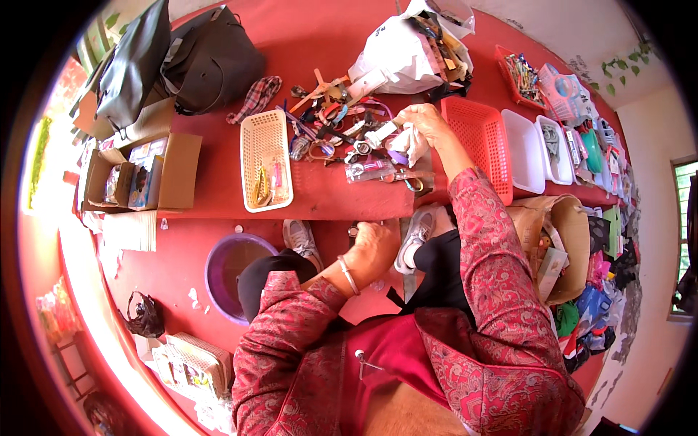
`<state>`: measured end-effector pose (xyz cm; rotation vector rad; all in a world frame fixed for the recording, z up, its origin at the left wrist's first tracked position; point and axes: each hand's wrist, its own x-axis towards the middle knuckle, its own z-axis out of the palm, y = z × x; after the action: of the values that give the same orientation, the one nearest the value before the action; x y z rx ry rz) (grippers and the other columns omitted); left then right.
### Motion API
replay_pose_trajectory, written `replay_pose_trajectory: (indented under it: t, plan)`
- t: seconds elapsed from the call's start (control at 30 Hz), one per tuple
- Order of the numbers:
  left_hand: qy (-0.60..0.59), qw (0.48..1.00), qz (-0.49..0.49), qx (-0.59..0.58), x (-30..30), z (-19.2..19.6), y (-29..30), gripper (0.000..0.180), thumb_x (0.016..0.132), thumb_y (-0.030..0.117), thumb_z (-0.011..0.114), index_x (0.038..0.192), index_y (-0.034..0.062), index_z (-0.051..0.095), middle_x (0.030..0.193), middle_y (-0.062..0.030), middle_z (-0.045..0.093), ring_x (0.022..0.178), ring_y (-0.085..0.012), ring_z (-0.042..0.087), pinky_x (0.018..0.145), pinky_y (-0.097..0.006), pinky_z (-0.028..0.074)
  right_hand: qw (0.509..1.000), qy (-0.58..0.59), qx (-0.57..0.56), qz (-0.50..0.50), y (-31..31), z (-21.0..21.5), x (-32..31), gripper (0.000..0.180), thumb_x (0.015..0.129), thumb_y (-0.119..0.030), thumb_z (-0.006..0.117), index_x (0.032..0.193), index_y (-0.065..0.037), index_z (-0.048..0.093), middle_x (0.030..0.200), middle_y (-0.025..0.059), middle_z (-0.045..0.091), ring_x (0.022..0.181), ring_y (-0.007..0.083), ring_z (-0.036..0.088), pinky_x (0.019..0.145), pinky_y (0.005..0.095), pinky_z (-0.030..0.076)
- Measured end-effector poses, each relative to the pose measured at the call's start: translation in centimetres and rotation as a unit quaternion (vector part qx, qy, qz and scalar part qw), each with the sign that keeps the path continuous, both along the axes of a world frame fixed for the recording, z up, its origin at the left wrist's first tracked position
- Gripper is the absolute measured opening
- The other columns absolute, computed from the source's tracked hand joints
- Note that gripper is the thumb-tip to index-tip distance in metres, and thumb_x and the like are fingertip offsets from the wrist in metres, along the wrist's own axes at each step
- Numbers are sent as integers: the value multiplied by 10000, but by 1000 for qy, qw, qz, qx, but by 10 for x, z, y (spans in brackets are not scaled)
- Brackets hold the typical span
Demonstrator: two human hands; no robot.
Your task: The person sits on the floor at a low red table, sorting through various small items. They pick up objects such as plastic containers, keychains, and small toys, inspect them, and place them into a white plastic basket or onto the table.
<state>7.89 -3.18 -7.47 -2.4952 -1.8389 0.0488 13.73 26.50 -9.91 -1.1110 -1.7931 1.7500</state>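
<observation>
My right hand (425,122) reaches forward over a heap of small items (342,123) on the red table (218,182): straps, watches, small packets. Its fingers close on a white crumpled cloth or bag (412,142) at the heap's right edge. My left hand (372,247) is low, at the table's front edge above my knees, fingers curled around a small dark object (353,231) that I cannot make out. A cream slotted basket (266,158) with a few bright items lies left of the heap.
A red basket (480,138) and two white trays (525,149) stand to the right. Behind the heap is a white plastic bag (403,51). Dark bags (196,62) and open cardboard boxes (145,171) sit far left. A purple basin (229,272) stands on the floor.
</observation>
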Motion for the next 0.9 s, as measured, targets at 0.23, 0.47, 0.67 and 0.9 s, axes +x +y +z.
replay_pose_trajectory:
  t: [0.23, 0.47, 0.67, 0.9]
  plan:
    - [-122, 946, 290, -79, -70, 61, 38, 278, 775, 68, 494, 1044, 19, 542, 825, -140, 641, 734, -256, 644, 623, -382, 519, 951, 192, -233, 71, -46, 82, 15, 113, 846, -139, 574, 824, -30, 592, 733, 43, 618, 614, 111, 592, 558, 239, 503]
    - [-890, 395, 106, -204, -88, 73, 53, 524, 737, -19, 343, 1257, -71, 371, 1161, -183, 523, 986, -247, 559, 879, -360, 447, 917, 193, -343, 55, -84, 111, 28, 114, 847, -117, 554, 844, -9, 591, 762, 87, 631, 668, 159, 626, 629, 287, 527]
    - [-922, 241, 59, -296, -83, 72, 47, 425, 821, 43, 394, 1230, -72, 399, 1137, -169, 535, 996, -253, 563, 884, -356, 452, 948, 135, -288, 0, -95, 110, 21, 127, 851, -115, 549, 812, -1, 589, 706, 81, 623, 570, 144, 605, 524, 258, 515]
    - [-903, 328, 68, -267, -72, 77, 50, 512, 724, -124, 542, 1212, -19, 429, 1051, -93, 570, 943, -179, 580, 829, -309, 479, 993, 74, 7, -89, -92, 127, 20, 193, 838, -183, 588, 804, 7, 597, 631, 32, 546, 552, 93, 519, 508, 220, 430]
